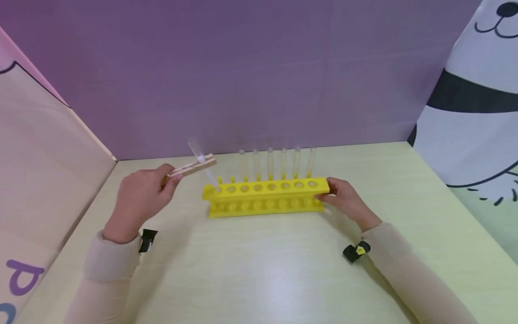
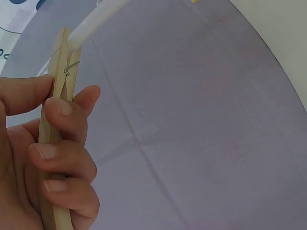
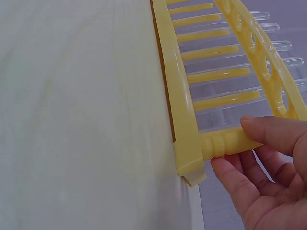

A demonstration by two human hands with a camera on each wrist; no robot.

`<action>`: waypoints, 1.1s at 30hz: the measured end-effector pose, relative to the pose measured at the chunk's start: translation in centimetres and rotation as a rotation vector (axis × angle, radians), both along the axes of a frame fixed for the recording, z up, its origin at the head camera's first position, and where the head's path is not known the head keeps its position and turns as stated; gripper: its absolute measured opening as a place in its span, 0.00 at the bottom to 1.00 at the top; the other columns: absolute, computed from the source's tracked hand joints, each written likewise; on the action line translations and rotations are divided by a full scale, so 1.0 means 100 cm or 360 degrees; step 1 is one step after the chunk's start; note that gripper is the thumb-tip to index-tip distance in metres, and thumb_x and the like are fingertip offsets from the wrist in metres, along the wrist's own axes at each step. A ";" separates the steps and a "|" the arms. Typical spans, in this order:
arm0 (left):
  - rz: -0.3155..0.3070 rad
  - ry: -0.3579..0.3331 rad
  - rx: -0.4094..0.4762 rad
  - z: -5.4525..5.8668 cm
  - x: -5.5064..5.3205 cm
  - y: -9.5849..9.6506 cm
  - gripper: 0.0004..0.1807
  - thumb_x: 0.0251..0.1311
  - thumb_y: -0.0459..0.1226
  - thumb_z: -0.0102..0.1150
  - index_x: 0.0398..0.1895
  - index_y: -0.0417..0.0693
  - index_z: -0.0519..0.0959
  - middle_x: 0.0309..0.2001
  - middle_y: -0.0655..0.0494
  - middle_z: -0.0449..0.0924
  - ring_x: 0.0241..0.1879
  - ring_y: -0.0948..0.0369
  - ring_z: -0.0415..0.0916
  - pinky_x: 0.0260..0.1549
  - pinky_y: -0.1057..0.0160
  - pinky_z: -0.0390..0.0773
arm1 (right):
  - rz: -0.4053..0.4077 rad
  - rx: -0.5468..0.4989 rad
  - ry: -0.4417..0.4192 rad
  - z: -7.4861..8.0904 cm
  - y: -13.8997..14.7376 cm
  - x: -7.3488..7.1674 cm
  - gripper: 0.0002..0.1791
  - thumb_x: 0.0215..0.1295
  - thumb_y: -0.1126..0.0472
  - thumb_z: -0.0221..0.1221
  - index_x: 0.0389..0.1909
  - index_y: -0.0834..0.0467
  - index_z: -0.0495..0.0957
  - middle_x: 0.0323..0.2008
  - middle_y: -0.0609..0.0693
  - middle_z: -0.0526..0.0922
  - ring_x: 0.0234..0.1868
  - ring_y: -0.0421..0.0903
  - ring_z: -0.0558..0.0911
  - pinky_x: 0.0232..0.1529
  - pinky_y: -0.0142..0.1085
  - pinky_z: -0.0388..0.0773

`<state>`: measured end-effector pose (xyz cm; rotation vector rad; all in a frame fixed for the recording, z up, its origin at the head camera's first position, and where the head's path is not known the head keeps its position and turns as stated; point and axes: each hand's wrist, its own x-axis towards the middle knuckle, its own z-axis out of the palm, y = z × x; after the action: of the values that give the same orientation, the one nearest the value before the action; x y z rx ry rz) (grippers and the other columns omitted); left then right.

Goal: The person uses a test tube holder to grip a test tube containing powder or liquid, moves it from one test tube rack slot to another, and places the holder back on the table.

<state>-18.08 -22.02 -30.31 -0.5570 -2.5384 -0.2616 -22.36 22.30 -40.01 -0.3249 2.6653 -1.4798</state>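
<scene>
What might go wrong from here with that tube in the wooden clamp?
The tilted tube could slip, since only the wooden clamp in the left hand seems to hold it.
Its lower end, near the left end of the yellow rack, might knock it.
If the right hand, gripping the rack's other end, jerks, the six upright tubes could rattle or tip.

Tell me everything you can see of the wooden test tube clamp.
The wooden test tube clamp has two slim, pale arms and a metal wire near its front. The left hand grips its rear, fingers curled round it. Held in the air near the yellow rack's left end, its front clasps a slanted, clear test tube.
</scene>
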 end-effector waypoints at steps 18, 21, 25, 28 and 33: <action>-0.0029 -0.0127 -0.0045 -0.009 -0.004 0.003 0.08 0.64 0.39 0.56 0.32 0.42 0.76 0.11 0.61 0.57 0.11 0.60 0.54 0.11 0.61 0.55 | 0.0001 -0.0006 -0.0011 -0.002 0.001 -0.002 0.18 0.64 0.69 0.61 0.53 0.70 0.72 0.53 0.63 0.77 0.49 0.54 0.76 0.45 0.28 0.74; -0.0027 -0.0162 -0.0058 -0.012 -0.005 0.003 0.08 0.65 0.39 0.56 0.32 0.42 0.76 0.11 0.60 0.56 0.11 0.60 0.54 0.11 0.62 0.55 | -0.0003 0.0002 -0.0020 -0.001 0.001 -0.002 0.18 0.64 0.68 0.61 0.53 0.70 0.72 0.53 0.63 0.77 0.49 0.54 0.76 0.45 0.29 0.74; -0.0021 -0.0189 -0.0061 -0.017 -0.006 0.003 0.09 0.65 0.39 0.56 0.33 0.42 0.76 0.11 0.60 0.56 0.11 0.60 0.54 0.12 0.62 0.54 | 0.0001 0.0007 -0.0028 -0.002 0.001 -0.002 0.19 0.65 0.67 0.61 0.54 0.69 0.72 0.54 0.62 0.77 0.49 0.54 0.75 0.46 0.30 0.74; -0.0017 -0.0211 -0.0053 -0.020 -0.006 0.003 0.09 0.66 0.39 0.55 0.32 0.42 0.76 0.11 0.61 0.57 0.11 0.61 0.54 0.12 0.62 0.55 | 0.0013 0.0001 -0.0018 -0.002 0.001 -0.003 0.19 0.65 0.67 0.61 0.54 0.69 0.72 0.54 0.63 0.77 0.50 0.54 0.75 0.47 0.30 0.74; -0.0031 -0.0230 -0.0041 -0.027 -0.006 0.003 0.08 0.66 0.39 0.55 0.32 0.42 0.75 0.12 0.60 0.57 0.12 0.60 0.54 0.12 0.62 0.55 | 0.0004 -0.0013 -0.0026 -0.002 0.001 -0.002 0.19 0.64 0.68 0.61 0.54 0.69 0.72 0.54 0.63 0.77 0.50 0.54 0.75 0.46 0.29 0.74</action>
<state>-18.68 -21.72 -32.99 -0.5924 -2.6801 -0.2862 -22.57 22.44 -40.19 -0.3156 2.6458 -1.4868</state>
